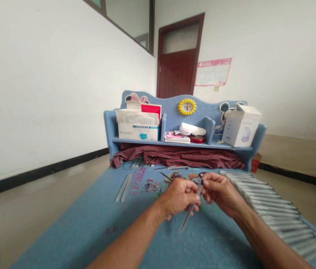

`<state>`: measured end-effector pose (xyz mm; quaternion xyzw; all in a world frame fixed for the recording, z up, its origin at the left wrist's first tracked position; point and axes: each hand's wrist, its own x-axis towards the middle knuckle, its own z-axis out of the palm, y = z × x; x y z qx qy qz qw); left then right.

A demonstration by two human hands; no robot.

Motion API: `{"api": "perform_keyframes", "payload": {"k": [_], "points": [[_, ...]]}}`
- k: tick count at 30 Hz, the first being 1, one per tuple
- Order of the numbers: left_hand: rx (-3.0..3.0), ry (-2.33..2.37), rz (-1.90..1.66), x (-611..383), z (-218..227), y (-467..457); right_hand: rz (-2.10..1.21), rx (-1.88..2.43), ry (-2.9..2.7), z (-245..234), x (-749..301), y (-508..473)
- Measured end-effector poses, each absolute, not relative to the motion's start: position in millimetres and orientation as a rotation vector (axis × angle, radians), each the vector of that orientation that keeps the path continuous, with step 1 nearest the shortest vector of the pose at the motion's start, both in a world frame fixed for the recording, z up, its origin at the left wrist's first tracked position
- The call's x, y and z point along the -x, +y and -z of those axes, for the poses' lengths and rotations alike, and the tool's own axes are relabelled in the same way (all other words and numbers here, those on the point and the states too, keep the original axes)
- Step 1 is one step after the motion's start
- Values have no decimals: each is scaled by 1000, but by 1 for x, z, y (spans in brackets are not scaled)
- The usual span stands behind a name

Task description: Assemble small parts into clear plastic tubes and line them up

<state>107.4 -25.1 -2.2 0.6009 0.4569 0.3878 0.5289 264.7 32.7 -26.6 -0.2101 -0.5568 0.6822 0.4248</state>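
My left hand (178, 196) is closed around a clear pen barrel (187, 218), which slants down toward me over the blue desk. A thin dark stick (165, 175), like a pen refill, juts out past that hand to the upper left; whether the fingers grip it is hard to see. My right hand (221, 192) is closed in a pinch at the barrel's upper end, where a small dark part shows between the fingertips. To the left, two clear pen barrels (123, 188) lie side by side. A long row of clear pens with dark tips (275, 209) lies beside my right forearm.
Across the back of the desk (70, 228) runs a blue shelf (149, 141) with a mask box (138, 126), a white box (240, 127) and a red round tin (197, 139). Checked cloth (180, 156) is bunched beneath it, with thin sticks (171, 168) lying in front.
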Motion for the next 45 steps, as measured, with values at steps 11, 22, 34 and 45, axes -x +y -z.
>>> {"api": "perform_keyframes", "payload": {"k": [11,22,34,45], "points": [[-1326,1113,-890,-123,10,-31,-1631,589,-1842,20,-291,43],[-1507,1244,-810,-124,18,-29,-1584,664,-2152,17,-298,45],[-1582,1311,-796,-119,12,-28,-1531,694,-2168,16,-292,45],[-1780,1407,-791,-117,16,-28,-1495,802,-2246,15,-294,45]]}}
